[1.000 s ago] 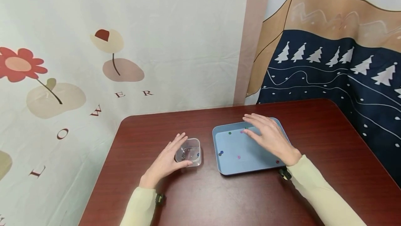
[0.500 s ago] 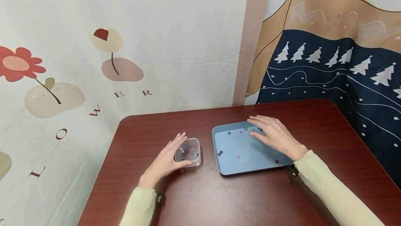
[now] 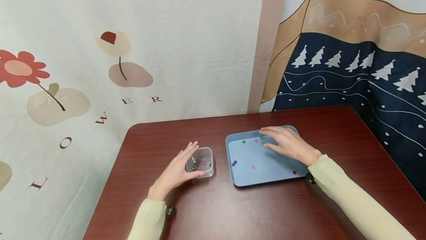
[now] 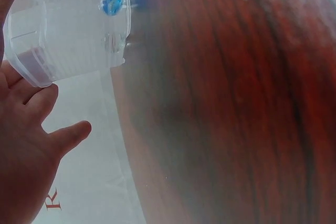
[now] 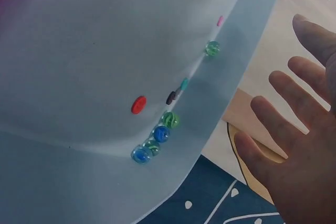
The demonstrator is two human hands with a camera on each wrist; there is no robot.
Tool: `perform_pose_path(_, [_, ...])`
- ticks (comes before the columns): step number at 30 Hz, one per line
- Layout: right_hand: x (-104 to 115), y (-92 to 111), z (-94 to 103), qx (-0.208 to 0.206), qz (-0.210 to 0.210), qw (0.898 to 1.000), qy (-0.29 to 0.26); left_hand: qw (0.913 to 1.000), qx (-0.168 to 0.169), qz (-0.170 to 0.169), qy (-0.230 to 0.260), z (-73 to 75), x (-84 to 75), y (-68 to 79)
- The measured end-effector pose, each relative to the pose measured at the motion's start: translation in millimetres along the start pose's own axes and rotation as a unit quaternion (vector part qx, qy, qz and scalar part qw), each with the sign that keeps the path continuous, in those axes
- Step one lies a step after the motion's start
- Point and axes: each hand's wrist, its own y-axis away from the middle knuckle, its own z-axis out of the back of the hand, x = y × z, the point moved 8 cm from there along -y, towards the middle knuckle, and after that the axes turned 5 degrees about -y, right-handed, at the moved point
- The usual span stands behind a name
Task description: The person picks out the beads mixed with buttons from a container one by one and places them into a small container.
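My left hand (image 3: pixel 174 171) holds a small clear plastic box (image 3: pixel 203 154) on the table, thumb on the near side and fingers round the left. Inside the box, the left wrist view shows a blue-streaked marble (image 4: pixel 112 3) and a clear marble (image 4: pixel 114 41). Over the right part of a light blue tray (image 3: pixel 263 176) hovers my right hand (image 3: pixel 287 143), fingers spread and holding nothing. Several blue and green marbles, such as a blue marble (image 5: pixel 161 134), line the tray wall in the right wrist view. A red button (image 5: pixel 138 104) lies beside them.
Other buttons are scattered over the tray: a pink button (image 3: pixel 253 167), a green button (image 3: pixel 244 142) and a red button (image 3: pixel 294 172). The brown table (image 3: pixel 216 210) ends at a printed curtain (image 3: pixel 199 66) behind. A gap of tabletop separates box and tray.
My right hand shifted right over the tray, then came back slightly left and nearer to me. The left hand and the box have stayed in place.
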Motion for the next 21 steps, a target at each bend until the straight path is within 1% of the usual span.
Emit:
perform_pose_path(5, [-1.3, -2.4, -7.3, 0.024, -0.001, 1.0, -0.002, 1.0, 0.0, 0.001, 0.001, -0.4, 0.3, -0.2])
perform_pose_path(13, [-6.3, -1.3, -11.5, 0.039, -0.023, 0.999, -0.012, 0.9999, 0.01, 0.011, 0.007, -2.9, 2.7, -1.6])
perform_pose_path(16, [-5.1, -0.5, -4.9, 0.031, -0.028, 0.999, -0.017, 0.9999, 0.006, 0.006, 0.007, -2.5, 1.8, -1.9])
perform_pose_path(21, [0.0, -3.5, 14.1, 0.002, -0.024, 1.0, -0.016, 1.0, -0.001, 0.0, 0.003, -0.9, 0.1, -1.9])
